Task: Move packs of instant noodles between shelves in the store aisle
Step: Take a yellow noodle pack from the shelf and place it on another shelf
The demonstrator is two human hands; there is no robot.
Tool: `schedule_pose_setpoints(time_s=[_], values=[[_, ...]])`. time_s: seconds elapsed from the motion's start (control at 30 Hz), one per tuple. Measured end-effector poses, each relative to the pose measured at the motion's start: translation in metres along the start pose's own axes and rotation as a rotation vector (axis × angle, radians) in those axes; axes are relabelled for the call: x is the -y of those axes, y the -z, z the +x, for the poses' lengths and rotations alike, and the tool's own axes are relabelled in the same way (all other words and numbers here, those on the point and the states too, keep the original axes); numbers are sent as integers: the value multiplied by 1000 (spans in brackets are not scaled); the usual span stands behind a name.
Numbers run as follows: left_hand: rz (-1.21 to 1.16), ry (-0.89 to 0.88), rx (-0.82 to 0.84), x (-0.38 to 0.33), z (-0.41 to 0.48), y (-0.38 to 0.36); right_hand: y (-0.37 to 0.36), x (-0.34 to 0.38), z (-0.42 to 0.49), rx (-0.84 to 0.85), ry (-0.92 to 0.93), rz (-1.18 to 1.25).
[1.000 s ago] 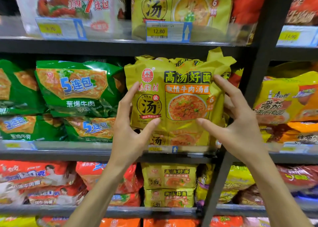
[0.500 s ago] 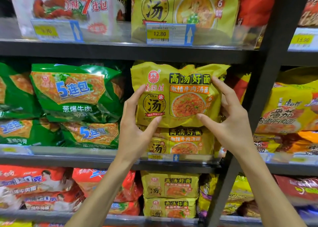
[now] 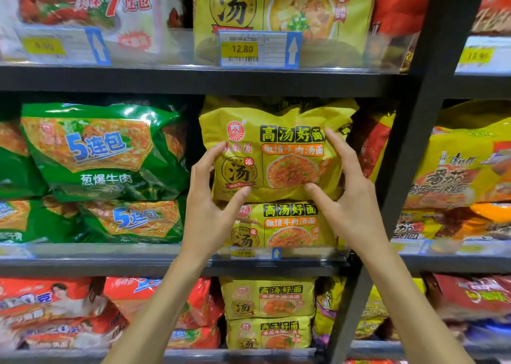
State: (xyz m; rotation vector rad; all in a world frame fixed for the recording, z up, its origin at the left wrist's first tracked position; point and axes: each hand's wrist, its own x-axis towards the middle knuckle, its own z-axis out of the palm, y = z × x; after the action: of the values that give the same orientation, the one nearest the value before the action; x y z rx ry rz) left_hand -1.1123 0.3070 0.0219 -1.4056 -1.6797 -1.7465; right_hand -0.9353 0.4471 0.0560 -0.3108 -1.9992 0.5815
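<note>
A yellow multi-pack of instant noodles (image 3: 279, 148) lies on top of a second identical yellow pack (image 3: 287, 225) on the middle shelf (image 3: 110, 261). My left hand (image 3: 210, 203) grips its lower left corner, thumb on the front and fingers at the left side. My right hand (image 3: 345, 192) grips its right side, thumb on the front and fingers over the upper right. The top pack fills the gap up to the shelf above.
Green noodle packs (image 3: 102, 148) sit left of the yellow stack. A dark upright post (image 3: 409, 156) stands just right of it, with more yellow and red packs (image 3: 456, 170) beyond. Price tags (image 3: 257, 49) line the upper shelf edge. Yellow packs (image 3: 268, 300) also fill the lower shelf.
Both hands have pushed the yellow pack back into the middle shelf, onto the pack beneath it. The view has moved closer to the shelf.
</note>
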Motion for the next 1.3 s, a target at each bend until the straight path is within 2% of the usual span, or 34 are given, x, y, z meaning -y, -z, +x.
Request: schedule_pose_setpoints(time_s=[0.43, 0.73, 1.3], values=[[40, 75, 78, -21, -3, 14, 4, 20, -3, 56, -76, -147], [54, 130, 205, -32, -15, 31, 12, 37, -16, 138, -104, -313], [69, 105, 195, -42, -32, 39, 23, 54, -31, 140, -127, -364]])
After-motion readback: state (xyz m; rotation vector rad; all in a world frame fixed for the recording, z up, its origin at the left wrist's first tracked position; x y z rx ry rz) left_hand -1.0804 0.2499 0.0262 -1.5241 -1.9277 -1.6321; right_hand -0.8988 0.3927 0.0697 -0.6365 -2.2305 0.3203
